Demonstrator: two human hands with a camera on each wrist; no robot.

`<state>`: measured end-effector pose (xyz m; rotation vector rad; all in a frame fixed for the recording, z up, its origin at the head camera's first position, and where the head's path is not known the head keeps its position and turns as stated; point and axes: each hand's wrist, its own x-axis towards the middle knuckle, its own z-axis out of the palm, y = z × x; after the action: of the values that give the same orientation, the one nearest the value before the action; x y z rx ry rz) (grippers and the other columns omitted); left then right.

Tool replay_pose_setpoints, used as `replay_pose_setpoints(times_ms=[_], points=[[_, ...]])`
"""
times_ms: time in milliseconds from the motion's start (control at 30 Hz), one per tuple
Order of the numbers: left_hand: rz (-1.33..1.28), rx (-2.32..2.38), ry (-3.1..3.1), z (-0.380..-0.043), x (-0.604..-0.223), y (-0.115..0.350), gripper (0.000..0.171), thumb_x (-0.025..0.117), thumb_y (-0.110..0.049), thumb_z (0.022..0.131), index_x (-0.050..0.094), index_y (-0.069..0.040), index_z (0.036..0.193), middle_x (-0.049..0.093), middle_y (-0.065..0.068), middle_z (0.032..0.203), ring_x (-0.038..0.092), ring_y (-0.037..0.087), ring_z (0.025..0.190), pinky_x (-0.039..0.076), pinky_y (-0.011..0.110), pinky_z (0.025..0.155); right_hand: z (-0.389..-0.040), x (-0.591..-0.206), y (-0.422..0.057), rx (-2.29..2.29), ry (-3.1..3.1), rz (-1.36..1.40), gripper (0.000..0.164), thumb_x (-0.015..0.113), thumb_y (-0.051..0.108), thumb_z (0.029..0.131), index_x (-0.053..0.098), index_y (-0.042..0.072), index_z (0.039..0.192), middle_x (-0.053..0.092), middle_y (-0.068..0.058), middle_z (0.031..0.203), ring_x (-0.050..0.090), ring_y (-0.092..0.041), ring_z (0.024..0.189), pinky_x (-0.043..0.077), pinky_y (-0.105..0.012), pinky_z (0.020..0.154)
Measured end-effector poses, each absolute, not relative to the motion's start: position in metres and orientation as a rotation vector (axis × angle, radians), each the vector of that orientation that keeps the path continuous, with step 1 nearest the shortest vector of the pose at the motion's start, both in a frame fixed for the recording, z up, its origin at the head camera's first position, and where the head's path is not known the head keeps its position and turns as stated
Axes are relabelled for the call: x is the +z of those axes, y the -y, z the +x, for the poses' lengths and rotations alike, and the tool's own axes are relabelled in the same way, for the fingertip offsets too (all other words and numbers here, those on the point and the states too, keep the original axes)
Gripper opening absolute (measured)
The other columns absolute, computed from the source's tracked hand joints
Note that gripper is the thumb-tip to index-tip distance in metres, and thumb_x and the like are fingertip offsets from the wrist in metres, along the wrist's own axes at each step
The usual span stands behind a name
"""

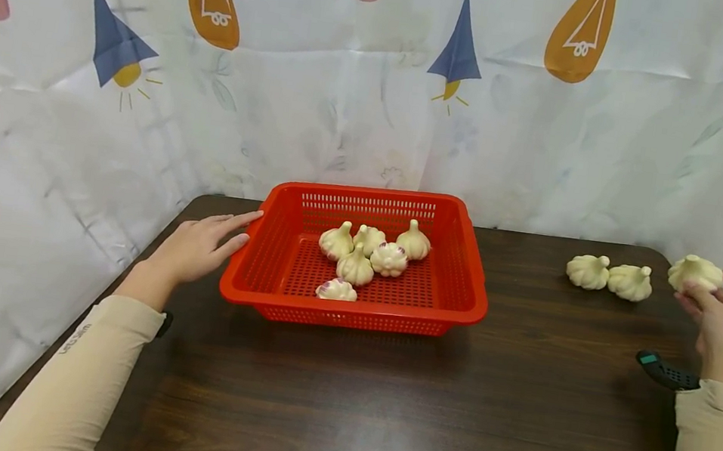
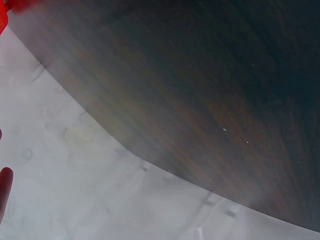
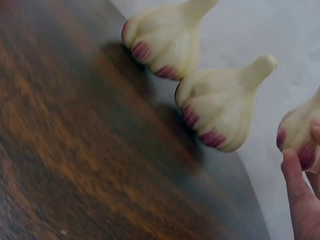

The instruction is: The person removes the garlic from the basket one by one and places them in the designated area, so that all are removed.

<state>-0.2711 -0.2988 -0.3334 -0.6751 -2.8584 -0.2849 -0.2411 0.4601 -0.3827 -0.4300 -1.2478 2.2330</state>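
Basket (image 1: 391, 310) looks glossy plastic; counter (image 1: 379, 403) smooth wood-grain, approx. satin (bit shiny from here); garlic bulbs (image 1: 588, 272) smooth, semi-matt; curtain (image 1: 365, 96) creased.

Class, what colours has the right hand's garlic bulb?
The garlic bulb is cream with purplish patches, clearest in the right wrist view.

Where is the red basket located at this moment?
In the head view, the red basket stands in the middle of the picture, near the far edge of the dark table, with the left hand at its left rim.
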Motion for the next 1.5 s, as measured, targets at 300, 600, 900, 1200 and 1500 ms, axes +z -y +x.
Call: replay_pose_setpoints(times_ms=[300,600,900,1200,1500], points=[[-0.675,-0.297,2.862,-0.270,-0.332,0.298,0.057,0.041,-0.044,0.109,0.039,-0.018,0.160,0.051,0.027,0.147,0.050,0.047,0.130,0.041,0.068,0.101,-0.241,-0.389,-0.468,2.246,1.543,-0.523,0.105,0.075,-0.002,0.089,0.007,0.019,0.166,0.062,0.013,0.081,0.069,-0.004,0.065,0.058,-0.019,0.061],[-0.675,-0.311,2.857,-0.270,-0.333,0.298,0.056,0.041,-0.044,0.109,0.040,-0.018,0.160,0.051,0.027,0.147,0.050,0.047,0.131,0.040,0.069,0.102,-0.243,-0.393,-0.471,2.141,1.683,-0.641,0.097,0.074,0.002,0.091,0.013,0.014,0.166,0.040,0.011,0.121,0.065,0.001,0.066,0.057,-0.017,0.062],[-0.671,-0.308,2.864,-0.270,-0.334,0.298,0.057,0.040,-0.045,0.109,0.039,-0.018,0.160,0.051,0.027,0.147,0.049,0.048,0.131,0.040,0.069,0.102,-0.240,-0.393,-0.473,2.061,1.742,-0.700,0.094,0.078,0.004,0.088,0.022,0.012,0.164,0.043,0.013,0.115,0.061,0.006,0.064,0.054,-0.013,0.059],[-0.684,-0.303,2.852,-0.271,-0.333,0.298,0.056,0.041,-0.044,0.110,0.040,-0.017,0.159,0.051,0.028,0.147,0.050,0.048,0.131,0.040,0.069,0.102,-0.239,-0.389,-0.471,1.985,1.860,-0.737,0.088,0.074,0.006,0.091,0.023,0.010,0.163,0.046,0.016,0.110,0.059,0.010,0.059,0.052,-0.010,0.058],[-0.678,-0.313,2.854,-0.270,-0.334,0.299,0.057,0.041,-0.044,0.109,0.040,-0.018,0.160,0.051,0.027,0.148,0.050,0.048,0.130,0.041,0.068,0.101,-0.237,-0.390,-0.473,1.929,1.983,-0.705,0.089,0.071,0.018,0.096,0.012,-0.004,0.160,0.052,0.017,0.121,0.058,0.012,0.057,0.051,-0.009,0.057]])
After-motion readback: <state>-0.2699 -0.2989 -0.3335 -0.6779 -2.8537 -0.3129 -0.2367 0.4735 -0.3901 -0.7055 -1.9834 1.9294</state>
